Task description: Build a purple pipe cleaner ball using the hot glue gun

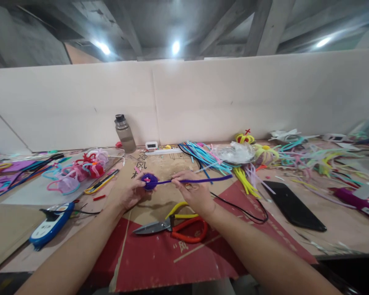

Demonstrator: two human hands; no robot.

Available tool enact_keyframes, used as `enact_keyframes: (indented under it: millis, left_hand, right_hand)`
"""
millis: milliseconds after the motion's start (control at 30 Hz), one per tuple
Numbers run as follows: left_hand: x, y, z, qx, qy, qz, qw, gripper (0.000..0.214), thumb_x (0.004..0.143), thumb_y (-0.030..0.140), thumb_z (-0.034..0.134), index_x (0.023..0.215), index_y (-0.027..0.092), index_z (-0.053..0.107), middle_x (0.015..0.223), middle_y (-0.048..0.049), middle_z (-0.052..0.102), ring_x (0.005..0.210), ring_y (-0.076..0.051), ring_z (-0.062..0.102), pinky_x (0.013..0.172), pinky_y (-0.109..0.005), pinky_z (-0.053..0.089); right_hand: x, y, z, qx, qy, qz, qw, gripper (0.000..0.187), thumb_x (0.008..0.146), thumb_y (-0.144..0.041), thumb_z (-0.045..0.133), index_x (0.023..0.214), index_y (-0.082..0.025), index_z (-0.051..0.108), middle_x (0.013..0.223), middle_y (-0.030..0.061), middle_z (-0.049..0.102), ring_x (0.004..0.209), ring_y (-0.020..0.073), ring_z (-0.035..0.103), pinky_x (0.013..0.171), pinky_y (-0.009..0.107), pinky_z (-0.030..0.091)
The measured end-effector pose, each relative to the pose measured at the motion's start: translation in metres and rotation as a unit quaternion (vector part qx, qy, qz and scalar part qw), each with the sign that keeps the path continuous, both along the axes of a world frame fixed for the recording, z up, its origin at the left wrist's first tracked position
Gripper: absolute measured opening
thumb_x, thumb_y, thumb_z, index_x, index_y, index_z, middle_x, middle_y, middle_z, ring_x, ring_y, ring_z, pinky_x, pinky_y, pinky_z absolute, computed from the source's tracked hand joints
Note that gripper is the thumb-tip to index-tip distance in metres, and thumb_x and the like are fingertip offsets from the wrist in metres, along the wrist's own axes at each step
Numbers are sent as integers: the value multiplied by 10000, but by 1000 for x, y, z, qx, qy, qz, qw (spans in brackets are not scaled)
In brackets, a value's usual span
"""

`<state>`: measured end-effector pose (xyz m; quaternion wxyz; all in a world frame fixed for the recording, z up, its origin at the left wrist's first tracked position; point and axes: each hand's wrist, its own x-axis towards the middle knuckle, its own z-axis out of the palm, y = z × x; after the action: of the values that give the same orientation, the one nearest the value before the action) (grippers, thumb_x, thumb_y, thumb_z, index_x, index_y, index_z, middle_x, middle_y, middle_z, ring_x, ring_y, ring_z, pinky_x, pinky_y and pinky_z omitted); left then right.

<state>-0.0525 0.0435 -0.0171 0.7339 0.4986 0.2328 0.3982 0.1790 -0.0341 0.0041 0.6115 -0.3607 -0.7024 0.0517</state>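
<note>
Purple pipe-cleaner coil (149,180) pinched in left hand (131,196) fingertips, closed round it. Tail (209,179) running rightward, nipped between right hand (196,196) thumb and forefinger, other fingers loosely curled. Probably best: hold tail taut, wind flat, turns touching. Scissors (172,226) just below hands; black phone (293,209) right of right hand.

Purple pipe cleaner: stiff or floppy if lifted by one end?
Probably semi-stiff: the purple pipe cleaner juts past the right hand unsupported, barely drooping. Likely light: a fingertip pinch holds it. The coiled end at the left hand suggests it keeps bends.
</note>
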Motion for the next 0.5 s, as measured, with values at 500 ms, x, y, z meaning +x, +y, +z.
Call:
enact_keyframes:
  millis: [500]
  left_hand:
    - [-6, 3, 3, -37, -35, 39, 998, 396, 711, 173, 655, 1104, 189, 614, 1033, -115, 692, 760, -177, 660, 609, -252, 499]
  right_hand:
    - [-3, -11, 5, 35, -191, 149, 970, 94, 902, -231, 543, 825, -203, 590, 834, 60, 655, 774, 146, 612, 704, 255, 495]
